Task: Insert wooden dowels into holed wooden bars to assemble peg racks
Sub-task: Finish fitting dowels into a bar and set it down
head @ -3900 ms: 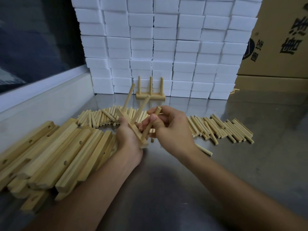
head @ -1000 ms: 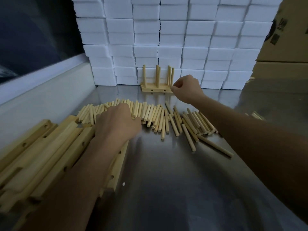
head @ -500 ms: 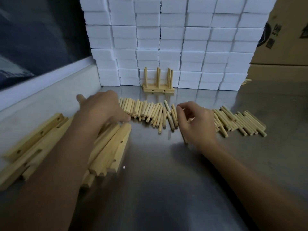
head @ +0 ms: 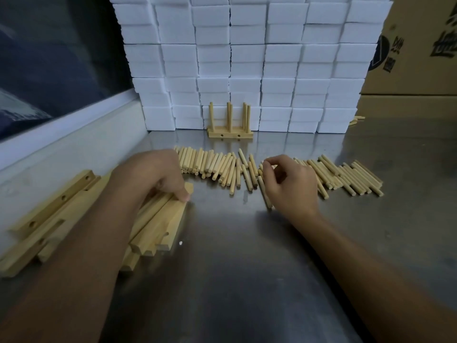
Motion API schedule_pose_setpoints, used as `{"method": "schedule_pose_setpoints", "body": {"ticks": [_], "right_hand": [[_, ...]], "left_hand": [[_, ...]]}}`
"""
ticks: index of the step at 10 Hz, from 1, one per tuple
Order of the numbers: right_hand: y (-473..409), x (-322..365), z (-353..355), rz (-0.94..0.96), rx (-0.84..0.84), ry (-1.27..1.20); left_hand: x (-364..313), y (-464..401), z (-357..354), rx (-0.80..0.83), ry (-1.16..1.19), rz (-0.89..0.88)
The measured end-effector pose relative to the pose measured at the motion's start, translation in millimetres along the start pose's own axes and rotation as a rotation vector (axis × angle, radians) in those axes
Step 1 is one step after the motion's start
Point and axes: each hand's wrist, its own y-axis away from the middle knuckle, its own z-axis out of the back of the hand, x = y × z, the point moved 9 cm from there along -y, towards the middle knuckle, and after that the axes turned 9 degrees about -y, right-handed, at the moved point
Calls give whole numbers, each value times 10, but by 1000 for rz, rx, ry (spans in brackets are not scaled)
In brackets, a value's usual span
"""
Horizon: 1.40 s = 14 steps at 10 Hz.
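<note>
A heap of holed wooden bars lies at the left of the steel table. My left hand curls its fingers over the far end of one bar at the heap's right edge. A long row of loose dowels runs across the table's middle. My right hand is over that row, fingers curled round a dowel whose near end pokes out below the palm. Finished peg racks stand upright at the back against the white boxes.
A wall of stacked white boxes closes the back. Cardboard cartons stand at the back right, with a few dowels beside them. A raised white ledge and dark window border the left side. Bare steel tabletop lies near me.
The rack I was holding now stands at the back. My right hand came back to the dowel row and picked up a dowel; my left hand dropped onto the bar heap.
</note>
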Motion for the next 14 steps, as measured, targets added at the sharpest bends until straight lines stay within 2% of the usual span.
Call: {"method": "schedule_pose_setpoints", "body": {"ticks": [2, 4, 5, 6, 7, 8, 9, 10, 11, 12, 14], "right_hand": [[-8, 1, -27, -4, 13, 6], [-9, -5, -33, 3, 16, 2], [-13, -21, -43, -9, 22, 3], [-14, -20, -38, -10, 12, -1], [-20, -29, -37, -14, 14, -5], [-27, -31, -30, -13, 10, -7], [-24, -16, -26, -8, 9, -1], [-28, -39, -50, -26, 32, 3], [-14, -39, -60, -25, 53, 8], [9, 39, -29, 26, 46, 17], [84, 145, -44, 75, 70, 63]], "left_hand": [[-86, 7, 46, -139, 114, -28], [-245, 59, 312, -383, 334, -185], [-441, 152, 348, -444, 532, -321], [-561, 203, 296, -450, 810, -330], [-682, 165, 87, -310, 1140, -261], [-823, 201, -123, -235, 1424, -290], [-857, 268, -342, -231, 1522, -302], [-842, 255, -531, -156, 1669, -243], [-839, 227, -660, -75, 1714, -203], [-818, 262, -693, -108, 1714, -219], [-744, 320, -683, -72, 1956, -299]]}}
